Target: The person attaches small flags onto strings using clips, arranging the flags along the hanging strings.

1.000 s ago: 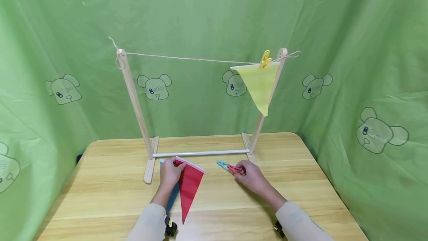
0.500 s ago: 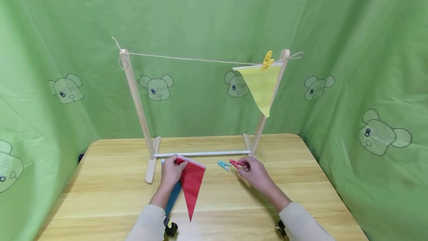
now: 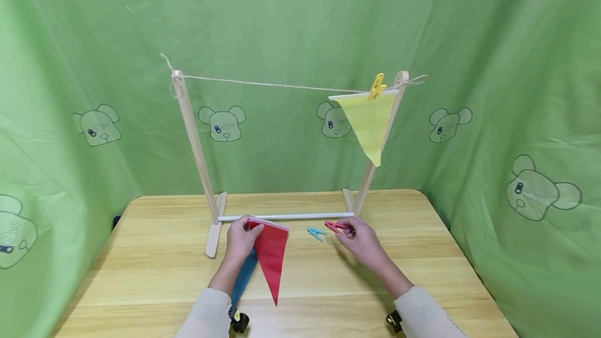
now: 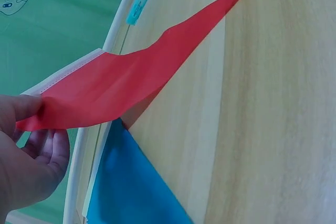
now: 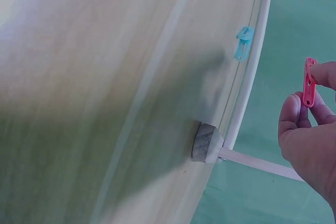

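Observation:
Between thumb and fingers my left hand (image 3: 240, 240) pinches a red triangular pennant (image 3: 271, 254) by one corner of its white-edged top; the tip hangs down toward the table. Below it a blue pennant (image 4: 131, 182) lies on the tabletop, partly hidden by that hand and arm in the head view. My right hand (image 3: 363, 241) pinches a red clothespin (image 5: 310, 82), held up off the table. A light-blue clothespin (image 3: 316, 233) lies on the table between the two hands.
Behind the hands stands a wooden frame (image 3: 194, 145) with a white crossbar (image 3: 286, 217) low down. A string (image 3: 263, 84) spans its post tops. A yellow pennant (image 3: 368, 119) hangs near the right post from a yellow clothespin (image 3: 377, 86). Green curtain (image 3: 281, 25) surrounds the table (image 3: 328, 296).
My right hand has lifted the red clothespin away from the blue one, which stays on the table. The red pennant's tip has swung right and slightly up in my left hand.

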A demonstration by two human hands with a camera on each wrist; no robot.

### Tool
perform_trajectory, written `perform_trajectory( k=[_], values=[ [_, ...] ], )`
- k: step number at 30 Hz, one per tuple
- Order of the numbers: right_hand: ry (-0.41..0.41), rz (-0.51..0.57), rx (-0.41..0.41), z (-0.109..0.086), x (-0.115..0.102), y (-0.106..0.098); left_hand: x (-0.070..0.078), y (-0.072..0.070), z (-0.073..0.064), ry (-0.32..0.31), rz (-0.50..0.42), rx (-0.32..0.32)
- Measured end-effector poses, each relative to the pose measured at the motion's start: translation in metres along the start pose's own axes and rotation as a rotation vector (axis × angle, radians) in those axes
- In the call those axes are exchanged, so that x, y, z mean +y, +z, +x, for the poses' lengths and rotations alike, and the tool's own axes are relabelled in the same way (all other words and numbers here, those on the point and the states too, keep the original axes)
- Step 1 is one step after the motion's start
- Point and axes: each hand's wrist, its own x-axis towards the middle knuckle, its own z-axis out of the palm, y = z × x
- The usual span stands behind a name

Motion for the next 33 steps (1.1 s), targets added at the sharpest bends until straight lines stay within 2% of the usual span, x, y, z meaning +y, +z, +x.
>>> perform_trajectory(
  k=[6, 13, 23, 29, 33],
  values=[
    [-0.012, 0.029, 0.028, 0.002, -0.005, -0.006, 0.006, -0.002, -0.001, -0.011, -0.055, 0.002],
    [-0.015, 0.020, 0.050, 0.007, -0.014, -0.015, 0.015, -0.005, -0.002, 0.014, -0.070, 0.007],
    [-0.054, 0.049, 0.084, 0.009, -0.026, -0.024, 0.024, -0.006, 0.001, -0.017, -0.230, -0.019],
    [-0.030, 0.069, 0.075, 0.011, -0.034, -0.029, 0.032, -0.009, 0.002, -0.009, -0.270, -0.031],
    [-0.029, 0.061, 0.078, 0.011, -0.040, -0.033, 0.039, -0.011, 0.002, -0.011, -0.266, -0.030]
  ],
)
